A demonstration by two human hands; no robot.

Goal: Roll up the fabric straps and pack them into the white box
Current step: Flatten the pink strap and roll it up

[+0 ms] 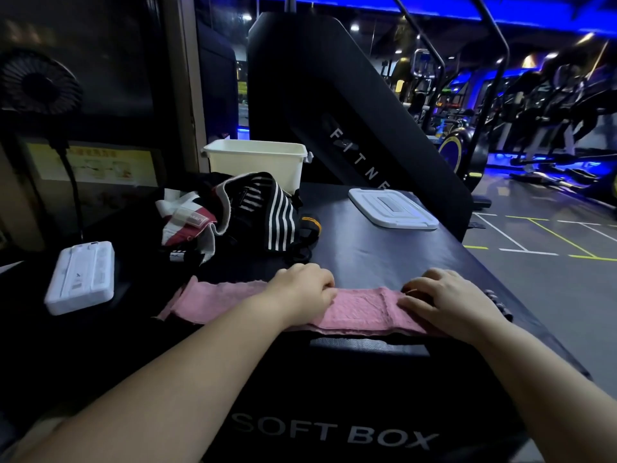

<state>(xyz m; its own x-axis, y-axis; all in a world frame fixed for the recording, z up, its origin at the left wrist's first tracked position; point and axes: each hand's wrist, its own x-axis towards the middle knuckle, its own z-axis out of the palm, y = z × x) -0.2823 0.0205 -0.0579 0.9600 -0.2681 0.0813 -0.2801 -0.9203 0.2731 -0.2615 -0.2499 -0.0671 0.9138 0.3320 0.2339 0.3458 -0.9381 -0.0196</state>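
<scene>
Pink strap (pixel 360 312): lying flat along the table (pixel 384 255) near edge. Left hand (pixel 300 289) is gripping its middle to steady it, and right hand (pixel 447 295) is pinching one end, apparently to start rolling. White box (pixel 257 162) is standing open behind, well apart.

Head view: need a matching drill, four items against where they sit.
1 pink strap
2 white box
3 lid
4 striped strap

A far edge of the black block, open
B held by the left hand and right hand
C flat on the right, off the box
D in the heap in front of the box

Pairs: 1-B, 2-A, 3-C, 4-D
</scene>
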